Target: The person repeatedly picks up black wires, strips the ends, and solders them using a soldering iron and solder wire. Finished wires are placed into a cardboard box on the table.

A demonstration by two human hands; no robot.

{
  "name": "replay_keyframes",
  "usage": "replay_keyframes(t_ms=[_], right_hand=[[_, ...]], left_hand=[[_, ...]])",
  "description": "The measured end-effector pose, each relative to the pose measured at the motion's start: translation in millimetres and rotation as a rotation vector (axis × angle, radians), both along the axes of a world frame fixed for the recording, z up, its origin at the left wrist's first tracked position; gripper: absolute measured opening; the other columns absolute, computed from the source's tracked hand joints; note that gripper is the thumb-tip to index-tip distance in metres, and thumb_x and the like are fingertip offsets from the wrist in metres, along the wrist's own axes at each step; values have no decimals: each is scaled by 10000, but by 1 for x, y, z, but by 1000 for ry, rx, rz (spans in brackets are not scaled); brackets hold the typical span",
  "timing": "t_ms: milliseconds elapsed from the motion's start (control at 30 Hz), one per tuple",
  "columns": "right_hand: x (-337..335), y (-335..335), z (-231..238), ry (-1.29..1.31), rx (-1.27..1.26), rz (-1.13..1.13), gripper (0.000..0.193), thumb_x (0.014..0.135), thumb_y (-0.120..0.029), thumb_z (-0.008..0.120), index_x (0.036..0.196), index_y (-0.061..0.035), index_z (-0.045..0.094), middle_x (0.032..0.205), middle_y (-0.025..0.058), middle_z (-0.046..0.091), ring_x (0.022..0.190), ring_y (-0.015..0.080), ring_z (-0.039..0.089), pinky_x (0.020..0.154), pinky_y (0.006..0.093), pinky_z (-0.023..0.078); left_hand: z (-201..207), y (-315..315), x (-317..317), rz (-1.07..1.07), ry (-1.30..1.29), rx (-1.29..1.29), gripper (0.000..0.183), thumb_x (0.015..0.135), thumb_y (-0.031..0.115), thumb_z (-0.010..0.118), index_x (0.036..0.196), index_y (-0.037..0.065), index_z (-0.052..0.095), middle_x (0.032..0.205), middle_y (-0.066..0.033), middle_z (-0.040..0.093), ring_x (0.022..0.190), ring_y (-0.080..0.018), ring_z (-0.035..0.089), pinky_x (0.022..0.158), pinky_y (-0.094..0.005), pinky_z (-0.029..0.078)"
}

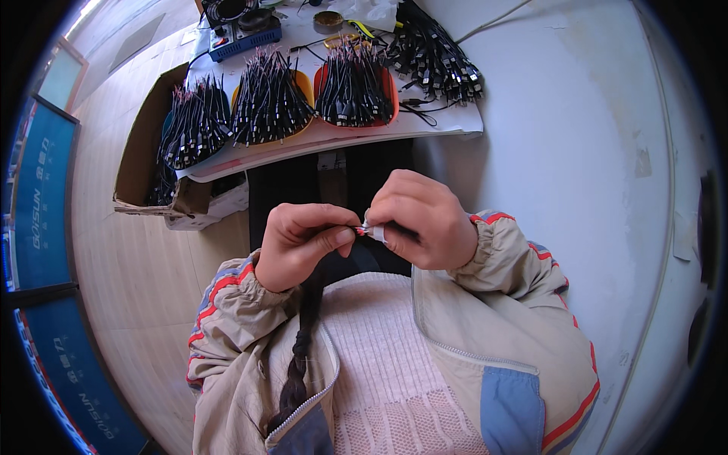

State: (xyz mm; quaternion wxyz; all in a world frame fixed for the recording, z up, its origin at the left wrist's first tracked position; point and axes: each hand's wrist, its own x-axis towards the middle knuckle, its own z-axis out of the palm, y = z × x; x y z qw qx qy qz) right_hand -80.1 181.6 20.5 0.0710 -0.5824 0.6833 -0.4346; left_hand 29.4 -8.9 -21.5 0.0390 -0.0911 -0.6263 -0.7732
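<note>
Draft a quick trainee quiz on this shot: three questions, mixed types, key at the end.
1. Short answer: three cable-filled trays stand in a row. What colour is the one nearest the loose cable pile?
2. True or false: the left hand pinches thin wires, partly red, and the right hand holds a small pale piece close by.
3. Multiple choice: where is the cardboard box?
A) At the left end of the tray row
B) Right of the loose cable pile
C) Between the two hands

Key: 1. Red-orange; 2. True; 3. A
</note>
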Motion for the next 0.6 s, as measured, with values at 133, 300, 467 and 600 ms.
replay_keyframes(t_ms=[133,300,467,600], right_hand=[[3,3,-3,-1386,233,60,144,914,-108,616,988,15,604,852,21,591,757,86,532,647,224,432],[10,4,-6,-1159,31,42,158,909,-87,638,1011,28,605,876,36,590,808,99,555,725,223,463],[2,0,-2,-456,-183,67,155,824,19,690,968,-7,639,916,56,596,827,123,596,715,248,494],[-4,-2,4,-273,-257,89,172,791,50,693,942,-26,660,902,64,599,801,162,595,671,263,491]], left_hand=[[1,0,1,115,198,-358,92,855,-35,629,927,-84,658,753,-101,641,623,-134,595,563,-233,461],[-3,1,0,-112,-103,385,97,887,-21,602,957,-71,646,752,-87,621,619,-120,548,531,-222,403],[-4,13,-6,-346,-254,874,121,880,9,621,965,-75,639,776,-110,608,594,-122,503,521,-244,376],[3,16,-10,-439,-310,980,128,876,13,624,965,-78,639,781,-115,613,594,-128,513,534,-254,396]])
